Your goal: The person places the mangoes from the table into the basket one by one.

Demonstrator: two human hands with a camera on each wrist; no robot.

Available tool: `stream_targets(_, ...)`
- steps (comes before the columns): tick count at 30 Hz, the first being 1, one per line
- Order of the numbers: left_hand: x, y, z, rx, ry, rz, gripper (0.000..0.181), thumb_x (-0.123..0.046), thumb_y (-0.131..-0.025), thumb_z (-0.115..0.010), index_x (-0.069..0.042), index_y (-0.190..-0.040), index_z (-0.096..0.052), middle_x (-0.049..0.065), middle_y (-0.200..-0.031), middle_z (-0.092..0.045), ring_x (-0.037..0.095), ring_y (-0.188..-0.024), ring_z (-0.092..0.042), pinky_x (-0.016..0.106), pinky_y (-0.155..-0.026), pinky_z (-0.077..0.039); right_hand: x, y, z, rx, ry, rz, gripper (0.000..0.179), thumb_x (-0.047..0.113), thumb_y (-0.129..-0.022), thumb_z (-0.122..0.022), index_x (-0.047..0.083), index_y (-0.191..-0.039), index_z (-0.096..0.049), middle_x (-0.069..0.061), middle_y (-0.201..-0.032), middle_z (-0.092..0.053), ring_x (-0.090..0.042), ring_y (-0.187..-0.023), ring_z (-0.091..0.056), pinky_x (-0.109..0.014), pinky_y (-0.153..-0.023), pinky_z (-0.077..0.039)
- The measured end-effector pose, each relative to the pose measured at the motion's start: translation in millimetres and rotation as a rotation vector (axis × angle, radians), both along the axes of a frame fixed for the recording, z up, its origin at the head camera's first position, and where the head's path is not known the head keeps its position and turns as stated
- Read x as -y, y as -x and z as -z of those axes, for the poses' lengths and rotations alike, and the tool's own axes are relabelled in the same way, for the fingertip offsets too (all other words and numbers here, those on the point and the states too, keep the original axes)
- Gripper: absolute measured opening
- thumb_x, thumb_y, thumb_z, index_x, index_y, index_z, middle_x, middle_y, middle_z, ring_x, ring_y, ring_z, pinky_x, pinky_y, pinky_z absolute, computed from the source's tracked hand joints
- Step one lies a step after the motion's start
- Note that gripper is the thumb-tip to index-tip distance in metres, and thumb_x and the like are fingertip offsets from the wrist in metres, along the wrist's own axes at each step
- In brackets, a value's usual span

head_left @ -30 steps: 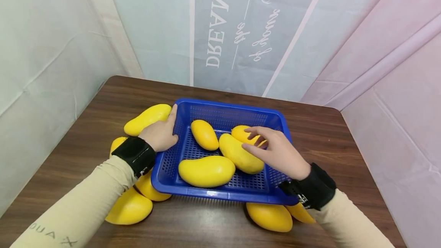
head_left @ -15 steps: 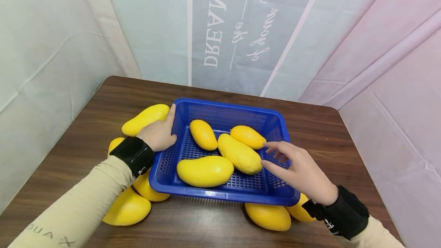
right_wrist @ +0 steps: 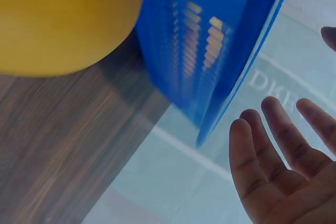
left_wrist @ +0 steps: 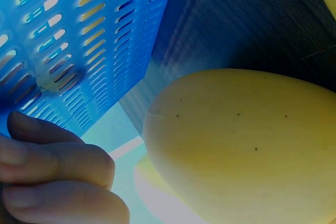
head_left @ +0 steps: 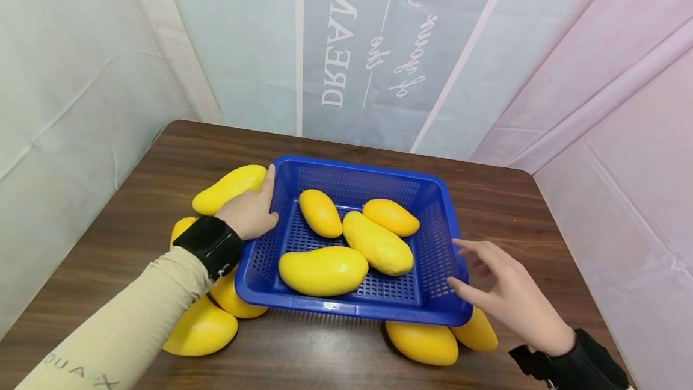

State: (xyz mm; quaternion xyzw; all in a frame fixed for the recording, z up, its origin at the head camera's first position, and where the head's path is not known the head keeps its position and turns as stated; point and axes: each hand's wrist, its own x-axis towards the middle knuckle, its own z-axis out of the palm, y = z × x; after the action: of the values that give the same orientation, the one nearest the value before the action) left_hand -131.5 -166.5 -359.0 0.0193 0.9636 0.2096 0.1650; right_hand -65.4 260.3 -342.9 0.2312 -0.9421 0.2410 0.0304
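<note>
A blue plastic basket (head_left: 352,307) with perforated walls stands mid-table, several yellow mangoes (head_left: 323,271) lying on its floor. On its left rim my left hand (head_left: 250,212) keeps hold, index finger stretched along the edge and thumb on the inner side. The left wrist view shows the other fingers (left_wrist: 58,169) bent against the slotted outer wall. My right hand (head_left: 511,297) hovers at the right rim, fingers and thumb spread, holding nothing. From the right wrist, that hand's palm (right_wrist: 294,198) appears beside the rim, apart from it.
Outside the basket, mangoes lie along the left, one at the far corner (head_left: 230,188) and others nearer (head_left: 201,327). Two more, including a front one (head_left: 422,342), sit by the right front corner. Printed cloth (head_left: 368,47) hangs behind the brown table (head_left: 509,209).
My right hand has moved from above the mangoes in the basket rightward and toward me, out to the right rim. My left hand and the basket have stayed in place.
</note>
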Motion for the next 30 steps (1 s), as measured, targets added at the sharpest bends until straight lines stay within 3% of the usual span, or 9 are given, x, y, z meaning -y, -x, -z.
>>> stream_targets(6,-0.6,0.0,0.7,0.003,0.002,-0.003,0.097,-0.016,-0.093,-0.052,-0.011,-0.155,0.022,0.003,-0.058,-0.051,0.018,-0.043,-0.050,0.024,-0.043,-0.040,-24.1,-4.7,10.0,0.055,-0.024,0.099,0.069,0.026,-0.083,-0.080,0.012,-0.142,-0.049,-0.007,-0.121,-0.060,-0.013,-0.098,-0.055,-0.017,-0.080,-0.046)
stream_targets(10,-1.2,-0.2,0.6,0.001,0.002,-0.001,0.098,-0.016,-0.093,-0.053,-0.010,-0.155,0.022,0.003,-0.058,-0.051,0.017,-0.042,-0.050,0.024,-0.043,-0.040,-33.6,-8.6,21.1,0.053,-0.005,0.127,0.070,0.023,-0.082,-0.081,0.009,-0.142,-0.049,-0.009,-0.119,-0.060,-0.012,-0.099,-0.054,-0.014,-0.079,-0.044)
stream_targets(19,0.3,-1.0,-1.1,0.006,-0.004,-0.011,0.097,-0.016,-0.093,-0.052,-0.012,-0.156,0.022,0.004,-0.059,-0.051,0.018,-0.043,-0.051,0.025,-0.044,-0.041,-41.0,-13.9,40.7,0.070,0.048,0.169,0.056,0.019,-0.087,-0.075,0.009,-0.137,-0.054,-0.011,-0.118,-0.063,0.001,-0.097,-0.050,-0.016,-0.077,-0.048)
stream_targets(27,0.8,-0.5,-1.0,0.004,-0.004,-0.007,0.097,-0.016,-0.093,-0.052,-0.011,-0.156,0.022,0.004,-0.059,-0.051,0.019,-0.044,-0.052,0.025,-0.044,-0.042,-37.5,-14.4,54.2,0.243,0.027,0.185,0.056,0.031,-0.094,-0.067,0.006,-0.141,-0.049,-0.014,-0.125,-0.061,-0.025,-0.106,-0.058,-0.027,-0.081,-0.053)
stream_targets(30,0.1,-0.4,-0.9,0.006,-0.006,-0.004,0.097,-0.016,-0.093,-0.052,-0.011,-0.156,0.022,0.004,-0.059,-0.051,0.019,-0.044,-0.052,0.025,-0.044,-0.042,-35.4,-14.3,60.0,0.289,0.033,0.180,0.058,0.033,-0.095,-0.066,0.003,-0.142,-0.048,-0.015,-0.126,-0.061,-0.028,-0.108,-0.059,-0.031,-0.083,-0.053)
